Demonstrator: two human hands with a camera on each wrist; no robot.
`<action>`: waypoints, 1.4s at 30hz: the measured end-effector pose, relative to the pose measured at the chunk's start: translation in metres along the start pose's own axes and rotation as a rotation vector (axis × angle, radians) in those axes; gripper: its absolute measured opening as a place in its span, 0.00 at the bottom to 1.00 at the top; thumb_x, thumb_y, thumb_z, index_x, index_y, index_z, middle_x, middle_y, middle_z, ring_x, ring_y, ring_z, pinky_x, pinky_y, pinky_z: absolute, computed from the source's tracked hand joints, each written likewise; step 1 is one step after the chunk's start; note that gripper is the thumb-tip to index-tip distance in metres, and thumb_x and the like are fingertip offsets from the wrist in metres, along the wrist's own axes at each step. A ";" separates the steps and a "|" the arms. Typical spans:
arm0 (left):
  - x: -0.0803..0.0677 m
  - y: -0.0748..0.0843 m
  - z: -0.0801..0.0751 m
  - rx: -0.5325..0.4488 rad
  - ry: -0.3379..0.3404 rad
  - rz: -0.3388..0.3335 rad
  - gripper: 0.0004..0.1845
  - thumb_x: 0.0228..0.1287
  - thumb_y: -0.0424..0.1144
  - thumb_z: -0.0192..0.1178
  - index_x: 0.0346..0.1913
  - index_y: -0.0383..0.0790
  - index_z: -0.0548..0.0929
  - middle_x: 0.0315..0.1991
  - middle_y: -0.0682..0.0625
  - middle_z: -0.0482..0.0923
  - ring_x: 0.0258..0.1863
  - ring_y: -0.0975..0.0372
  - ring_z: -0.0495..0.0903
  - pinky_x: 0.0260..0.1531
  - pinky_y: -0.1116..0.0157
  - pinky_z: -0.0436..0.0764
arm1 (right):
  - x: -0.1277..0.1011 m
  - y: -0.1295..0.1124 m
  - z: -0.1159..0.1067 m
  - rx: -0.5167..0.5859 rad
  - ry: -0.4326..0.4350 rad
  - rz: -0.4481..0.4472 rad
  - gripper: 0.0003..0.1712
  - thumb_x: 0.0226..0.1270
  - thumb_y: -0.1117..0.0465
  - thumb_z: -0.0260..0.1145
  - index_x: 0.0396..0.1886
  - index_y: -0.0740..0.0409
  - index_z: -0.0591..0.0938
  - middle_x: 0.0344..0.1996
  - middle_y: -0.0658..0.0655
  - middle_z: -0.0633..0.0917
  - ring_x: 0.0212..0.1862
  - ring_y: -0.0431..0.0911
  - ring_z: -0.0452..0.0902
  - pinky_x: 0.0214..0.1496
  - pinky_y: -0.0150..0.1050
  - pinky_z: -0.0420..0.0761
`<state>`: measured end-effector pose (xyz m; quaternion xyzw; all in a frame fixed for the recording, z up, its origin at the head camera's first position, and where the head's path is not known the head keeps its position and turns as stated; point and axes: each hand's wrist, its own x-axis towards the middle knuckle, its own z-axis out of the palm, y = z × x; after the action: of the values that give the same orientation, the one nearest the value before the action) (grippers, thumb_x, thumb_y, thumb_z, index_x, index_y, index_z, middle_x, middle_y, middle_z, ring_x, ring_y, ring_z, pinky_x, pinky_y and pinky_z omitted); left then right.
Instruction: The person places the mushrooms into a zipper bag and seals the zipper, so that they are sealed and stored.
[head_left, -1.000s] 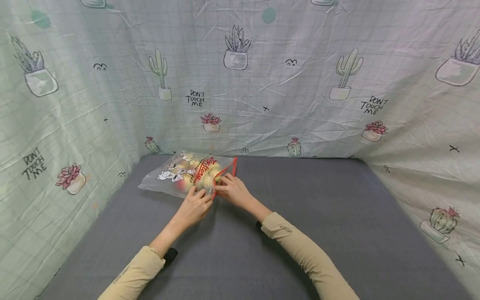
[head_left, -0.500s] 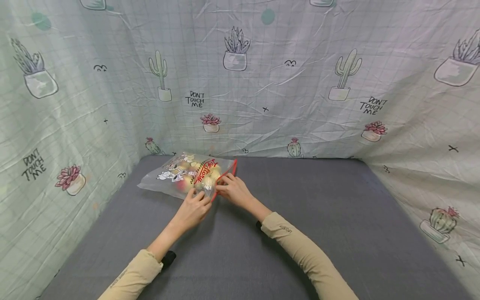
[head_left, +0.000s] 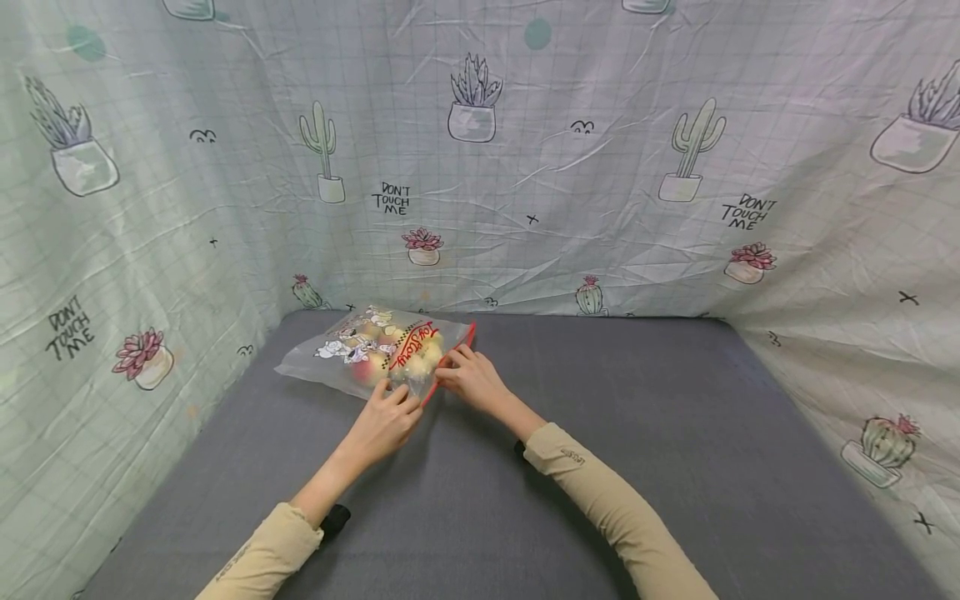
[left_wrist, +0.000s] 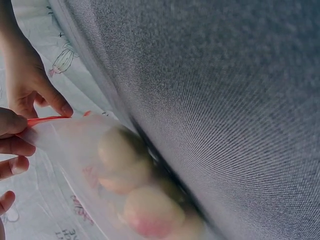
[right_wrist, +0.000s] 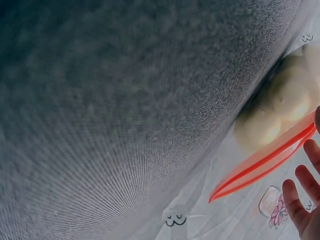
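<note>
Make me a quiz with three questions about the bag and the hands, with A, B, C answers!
1. Where does the bag lie?
A. far left of the grey mat
B. near right corner
C. on the cactus cloth wall

2. What colour is the zip strip?
A. blue
B. red
C. black

3. What are the hands doing?
A. resting apart from the bag
B. waving in the air
C. both at the bag's zip end

Answers:
1 A, the head view shows it at the mat's far left.
2 B, the strip is red.
3 C, the left hand and right hand meet there.

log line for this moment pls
left hand: pinches bag | right hand: pinches red zip strip | fruit inside | grey mat
</note>
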<state>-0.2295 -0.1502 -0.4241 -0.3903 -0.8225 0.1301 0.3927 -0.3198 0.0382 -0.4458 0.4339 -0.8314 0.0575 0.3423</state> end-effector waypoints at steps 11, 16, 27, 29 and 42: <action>0.000 0.000 -0.003 -0.016 0.035 0.005 0.06 0.47 0.37 0.54 0.19 0.42 0.77 0.20 0.54 0.72 0.26 0.59 0.68 0.36 0.57 0.65 | -0.001 0.002 0.000 -0.008 0.011 0.022 0.02 0.53 0.51 0.65 0.29 0.39 0.80 0.31 0.47 0.78 0.34 0.41 0.68 0.25 0.30 0.66; -0.001 0.002 -0.005 -0.022 0.043 0.004 0.10 0.51 0.37 0.49 0.18 0.41 0.76 0.20 0.53 0.71 0.26 0.59 0.67 0.36 0.56 0.65 | -0.001 0.004 -0.001 -0.004 0.005 0.027 0.02 0.53 0.52 0.65 0.28 0.38 0.80 0.31 0.47 0.78 0.34 0.41 0.68 0.25 0.30 0.66; -0.002 0.004 -0.007 0.001 0.015 0.002 0.03 0.42 0.37 0.60 0.20 0.42 0.78 0.20 0.54 0.72 0.26 0.59 0.68 0.37 0.57 0.65 | -0.003 0.010 0.000 -0.025 -0.002 0.033 0.04 0.53 0.53 0.65 0.30 0.38 0.81 0.32 0.48 0.78 0.36 0.42 0.69 0.25 0.31 0.68; -0.001 0.005 -0.008 0.007 0.007 0.000 0.03 0.40 0.37 0.63 0.20 0.42 0.79 0.21 0.54 0.73 0.27 0.59 0.68 0.37 0.58 0.65 | -0.003 0.012 0.000 -0.019 -0.007 0.035 0.04 0.54 0.53 0.65 0.31 0.39 0.82 0.32 0.48 0.78 0.37 0.42 0.70 0.26 0.31 0.69; -0.001 0.010 -0.004 -0.032 0.038 -0.008 0.02 0.40 0.35 0.58 0.20 0.40 0.77 0.21 0.53 0.71 0.27 0.58 0.67 0.37 0.56 0.65 | -0.009 0.023 0.005 -0.054 -0.047 0.099 0.01 0.56 0.52 0.63 0.27 0.40 0.80 0.30 0.48 0.77 0.33 0.42 0.66 0.24 0.30 0.64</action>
<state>-0.2209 -0.1446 -0.4276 -0.3956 -0.8185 0.1078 0.4023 -0.3366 0.0565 -0.4508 0.3839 -0.8610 0.0418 0.3311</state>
